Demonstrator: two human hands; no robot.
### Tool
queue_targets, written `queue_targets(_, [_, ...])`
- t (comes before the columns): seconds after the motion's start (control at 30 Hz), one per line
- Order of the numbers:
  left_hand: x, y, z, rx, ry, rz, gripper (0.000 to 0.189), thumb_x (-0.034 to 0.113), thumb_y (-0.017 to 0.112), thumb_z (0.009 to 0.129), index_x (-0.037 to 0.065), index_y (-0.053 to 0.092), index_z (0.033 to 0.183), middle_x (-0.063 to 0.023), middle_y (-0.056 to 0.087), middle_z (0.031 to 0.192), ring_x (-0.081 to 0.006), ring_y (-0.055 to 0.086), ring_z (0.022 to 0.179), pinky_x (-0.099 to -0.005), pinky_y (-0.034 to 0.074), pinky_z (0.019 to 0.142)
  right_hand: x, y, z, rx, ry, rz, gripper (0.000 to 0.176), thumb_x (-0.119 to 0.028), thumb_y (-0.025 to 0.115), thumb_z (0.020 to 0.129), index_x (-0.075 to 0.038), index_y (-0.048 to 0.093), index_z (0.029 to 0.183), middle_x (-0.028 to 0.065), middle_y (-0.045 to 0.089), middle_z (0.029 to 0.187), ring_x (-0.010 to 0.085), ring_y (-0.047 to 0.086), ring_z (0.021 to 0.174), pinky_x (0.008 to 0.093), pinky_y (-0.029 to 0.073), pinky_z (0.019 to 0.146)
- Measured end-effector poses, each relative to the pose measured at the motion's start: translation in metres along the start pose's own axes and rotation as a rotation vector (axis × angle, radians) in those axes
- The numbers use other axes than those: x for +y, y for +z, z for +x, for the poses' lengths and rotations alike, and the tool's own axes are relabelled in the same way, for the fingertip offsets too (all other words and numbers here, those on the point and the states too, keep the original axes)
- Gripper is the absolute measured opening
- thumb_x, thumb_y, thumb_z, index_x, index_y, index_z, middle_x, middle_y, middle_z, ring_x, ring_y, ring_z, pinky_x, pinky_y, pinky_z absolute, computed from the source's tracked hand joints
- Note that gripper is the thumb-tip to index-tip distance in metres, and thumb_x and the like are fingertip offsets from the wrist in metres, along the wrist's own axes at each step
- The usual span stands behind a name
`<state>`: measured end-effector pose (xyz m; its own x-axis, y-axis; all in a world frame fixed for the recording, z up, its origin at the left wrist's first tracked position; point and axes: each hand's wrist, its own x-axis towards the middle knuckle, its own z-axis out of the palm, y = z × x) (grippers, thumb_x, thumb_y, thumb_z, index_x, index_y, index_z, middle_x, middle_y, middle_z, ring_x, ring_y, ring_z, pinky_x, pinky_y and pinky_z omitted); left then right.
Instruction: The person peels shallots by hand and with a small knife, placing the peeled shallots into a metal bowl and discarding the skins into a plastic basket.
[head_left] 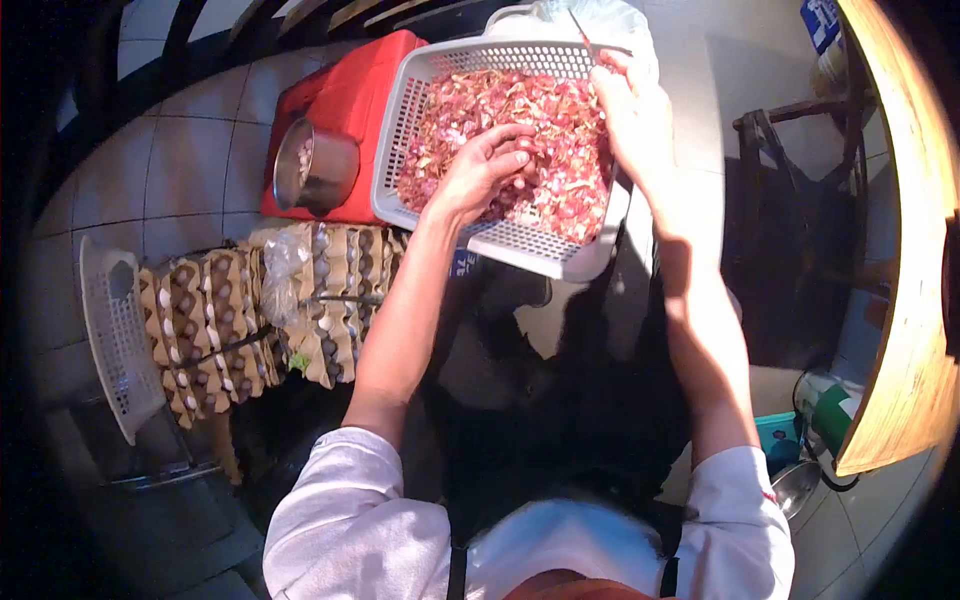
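A grey perforated plastic basket (398, 120) is filled with small reddish-purple shallots (500, 95) and loose papery skins. Inside it, near the middle, my left hand (487, 170) is closed, its fingers curled round a shallot among the others. At the basket's right rim, my right hand (637, 115) grips a small knife (581, 32), whose thin blade points up and to the left over the far rim. The knife's handle is mostly hidden in my fingers.
Left of the basket, a metal pot (335, 168) with pale pieces inside rests on a red plastic box (375, 75). Stacked egg trays (215, 330) and a white basket (110, 340) stand below. A wooden tabletop (900, 400) edges the right side. A plastic bag (625, 22) lies beyond the basket.
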<state>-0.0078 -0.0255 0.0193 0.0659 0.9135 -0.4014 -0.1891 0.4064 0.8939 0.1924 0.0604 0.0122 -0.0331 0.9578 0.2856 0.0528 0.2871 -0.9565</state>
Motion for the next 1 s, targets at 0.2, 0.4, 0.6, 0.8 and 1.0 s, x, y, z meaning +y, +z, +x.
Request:
queue_targets(0.2, [0.0, 0.0, 0.012, -0.026, 0.15, 0.041, 0.023, 0.022, 0.054, 0.096, 0.004, 0.054, 0.11, -0.0014, 0.053, 0.08, -0.007, 0.05, 0.065, -0.0217, 0.041, 0.051, -0.009, 0.019, 0.011, 0.058, -0.018, -0.098, 0.034, -0.026, 0.06, 0.09, 0.001, 0.063, 0.112, 0.0172, 0.068, 0.103, 0.0235, 0.065, 0.096, 0.0335, 0.048, 0.085])
queue_targets(0.4, [-0.011, 0.002, 0.031, 0.146, 0.242, 0.201, 0.018, 0.023, 0.051, 0.098, 0.006, 0.057, 0.099, 0.0047, 0.043, 0.064, -0.0031, 0.039, 0.052, -0.0192, 0.033, 0.045, -0.005, 0.033, -0.002, -0.076, 0.215, 0.104, 0.032, -0.022, 0.057, 0.092, 0.001, 0.062, 0.114, 0.0155, 0.068, 0.101, 0.0204, 0.063, 0.092, 0.0321, 0.047, 0.084])
queue_targets(0.6, [-0.009, -0.003, 0.037, 0.019, 0.258, 0.014, 0.021, 0.011, 0.053, 0.095, -0.001, 0.053, 0.113, 0.0016, 0.047, 0.074, -0.0042, 0.044, 0.055, -0.0183, 0.037, 0.049, -0.007, 0.043, -0.008, -0.129, 0.133, -0.046, 0.031, -0.02, 0.055, 0.094, 0.002, 0.06, 0.116, 0.0125, 0.066, 0.1, 0.0177, 0.061, 0.091, 0.0301, 0.047, 0.084])
queue_targets(0.8, [-0.001, -0.008, 0.034, 0.1, 0.292, -0.051, 0.02, 0.02, 0.049, 0.099, 0.002, 0.058, 0.102, -0.0009, 0.056, 0.076, -0.0039, 0.042, 0.052, -0.0178, 0.034, 0.047, -0.014, 0.05, -0.009, -0.157, 0.242, 0.059, 0.032, -0.017, 0.054, 0.095, 0.003, 0.057, 0.121, 0.0059, 0.064, 0.1, 0.0108, 0.056, 0.092, 0.0268, 0.045, 0.085])
queue_targets(1.0, [0.0, -0.011, 0.036, 0.153, 0.22, -0.177, 0.031, 0.023, 0.049, 0.1, 0.001, 0.056, 0.12, -0.0021, 0.059, 0.087, -0.0056, 0.047, 0.066, -0.0191, 0.039, 0.055, -0.013, 0.048, -0.015, -0.289, 0.25, 0.108, 0.035, -0.015, 0.061, 0.091, 0.002, 0.056, 0.122, 0.0105, 0.061, 0.113, 0.0148, 0.056, 0.102, 0.0288, 0.043, 0.092])
